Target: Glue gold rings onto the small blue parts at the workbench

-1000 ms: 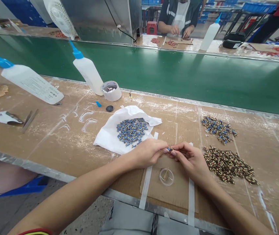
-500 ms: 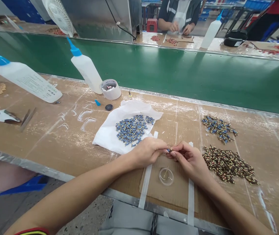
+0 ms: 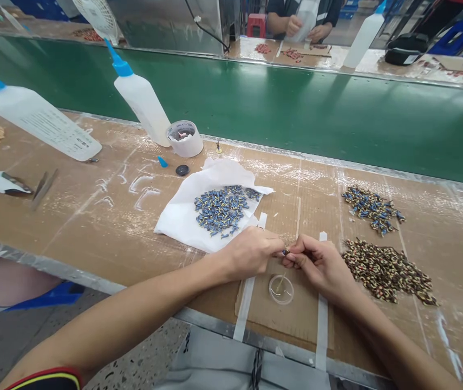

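Note:
My left hand (image 3: 251,251) and my right hand (image 3: 316,262) meet fingertip to fingertip, both pinching a tiny dark and blue part (image 3: 285,252). Its exact kind is too small to make out. Below them a small clear round dish (image 3: 281,289) with a thin stick in it rests on a cardboard pad (image 3: 284,325). Left of my hands, many small blue and yellow pieces (image 3: 221,210) lie on a white sheet (image 3: 178,216). To the right are a pile of dark and yellow pieces (image 3: 389,271) and a smaller pile with blue on them (image 3: 373,208).
White squeeze bottles with blue tips, one upright (image 3: 142,108) and one tilted (image 3: 42,122), stand at the left. A tape roll (image 3: 184,139), black cap (image 3: 182,170) and tweezers (image 3: 44,188) lie nearby. Beyond the green belt (image 3: 255,103), a person's hands (image 3: 306,30) work.
My view has shifted slightly, moving the scene a little in the picture. My hands stay together on the small part. The person across has lifted something whitish in one hand.

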A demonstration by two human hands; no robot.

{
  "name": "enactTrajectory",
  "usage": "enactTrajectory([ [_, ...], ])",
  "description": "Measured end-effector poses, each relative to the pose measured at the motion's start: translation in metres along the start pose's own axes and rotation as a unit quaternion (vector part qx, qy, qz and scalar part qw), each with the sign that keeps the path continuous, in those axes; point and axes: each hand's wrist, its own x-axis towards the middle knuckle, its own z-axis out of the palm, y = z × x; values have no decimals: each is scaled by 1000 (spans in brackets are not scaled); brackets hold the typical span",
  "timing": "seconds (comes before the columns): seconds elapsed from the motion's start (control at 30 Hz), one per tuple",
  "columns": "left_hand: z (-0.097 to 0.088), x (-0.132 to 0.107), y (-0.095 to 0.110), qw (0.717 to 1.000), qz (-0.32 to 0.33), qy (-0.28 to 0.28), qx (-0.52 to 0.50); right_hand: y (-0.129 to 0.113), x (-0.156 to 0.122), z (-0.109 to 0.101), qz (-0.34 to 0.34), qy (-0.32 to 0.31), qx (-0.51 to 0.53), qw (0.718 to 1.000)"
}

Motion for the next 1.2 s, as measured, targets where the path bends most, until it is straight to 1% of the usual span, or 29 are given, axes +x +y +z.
enactTrajectory([
  [0.13, -1, 1, 1, 1000, -10, -6, 2, -2, 1, 0, 4, -5, -23, 1000],
  [0.3, -1, 1, 2, 1000, -14, -5, -7, -4, 2, 2, 14, -21, -13, 1000],
  [0.43, -4, 0, 1, 999, -25, -1, -42, -2, 3, 3, 37, -2, 47, 998],
  [0.6, -10, 2, -2, 994, -30, 16, -99, -4, 4, 2, 53, 28, 136, 989],
  [0.7, -10, 4, -4, 993, -42, 16, -110, -7, 5, 1, 52, 41, 158, 985],
  [0.83, -8, 4, -4, 991, -47, 20, -124, -8, 5, 0, 51, 42, 178, 982],
  [1.0, -3, 4, -1, 987, -61, 32, -145, -6, 4, 1, 34, 37, 148, 988],
  [1.2, 3, 5, 0, 992, -55, 35, -106, -1, 2, 3, 13, 22, 59, 998],
])
